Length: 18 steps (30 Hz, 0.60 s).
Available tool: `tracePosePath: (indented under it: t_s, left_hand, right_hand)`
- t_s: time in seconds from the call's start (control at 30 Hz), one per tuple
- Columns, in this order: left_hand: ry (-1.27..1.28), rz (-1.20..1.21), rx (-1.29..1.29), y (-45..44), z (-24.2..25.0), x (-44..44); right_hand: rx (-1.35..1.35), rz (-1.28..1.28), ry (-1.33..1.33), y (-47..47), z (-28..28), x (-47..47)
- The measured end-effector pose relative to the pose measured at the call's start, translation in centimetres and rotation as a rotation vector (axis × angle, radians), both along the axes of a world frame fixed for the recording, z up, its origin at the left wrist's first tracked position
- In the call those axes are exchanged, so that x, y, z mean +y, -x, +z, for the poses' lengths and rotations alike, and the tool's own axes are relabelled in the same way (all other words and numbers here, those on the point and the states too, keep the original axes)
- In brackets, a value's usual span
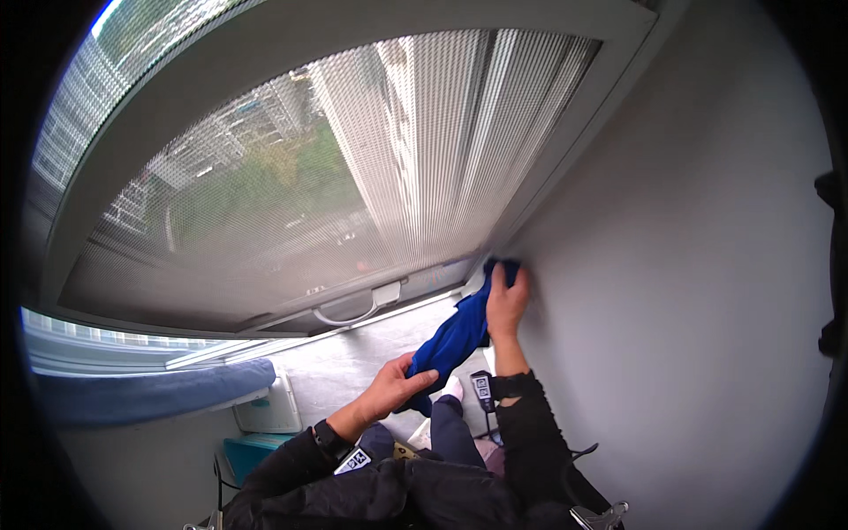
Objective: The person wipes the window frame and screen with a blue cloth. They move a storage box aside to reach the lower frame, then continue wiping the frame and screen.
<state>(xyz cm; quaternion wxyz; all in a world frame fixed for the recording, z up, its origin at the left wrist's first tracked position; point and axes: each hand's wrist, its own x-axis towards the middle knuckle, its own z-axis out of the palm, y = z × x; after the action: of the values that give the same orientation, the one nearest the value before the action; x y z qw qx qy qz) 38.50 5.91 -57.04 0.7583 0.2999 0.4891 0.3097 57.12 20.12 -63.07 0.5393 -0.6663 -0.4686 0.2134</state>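
Observation:
A blue cloth (450,338) stretches between my two hands in front of me. My left hand (391,387) grips its lower end, thumb on top. Higher up and to the right, my right hand (507,301) pinches the upper end close to the corner where the window frame meets the white wall. Above the cloth is a window screen (331,172) of fine mesh in a grey frame (636,50). A curved white handle (348,318) sits on the lower part of the window, left of the cloth. Part of each palm is hidden.
The plain white wall (676,265) rises close on my right. At lower left are a blue padded roll (159,397), a white plastic panel (268,407) and a teal box (255,454). A grey marbled surface (344,358) lies below the window. Buildings and greenery show through the mesh.

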Motion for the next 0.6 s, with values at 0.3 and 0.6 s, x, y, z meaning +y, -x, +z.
tracePosePath:
  t_s: [0.3,0.6]
  left_hand:
    - [-0.373,-0.12,-0.196,2.6,3.7,2.0]
    - [-0.266,-0.029,-0.021,6.4,-6.2,1.8]
  right_hand:
    - [-0.28,-0.081,-0.858,1.9,15.4,6.4]
    - [-0.308,-0.546,-0.567,3.5,-6.6,7.6]
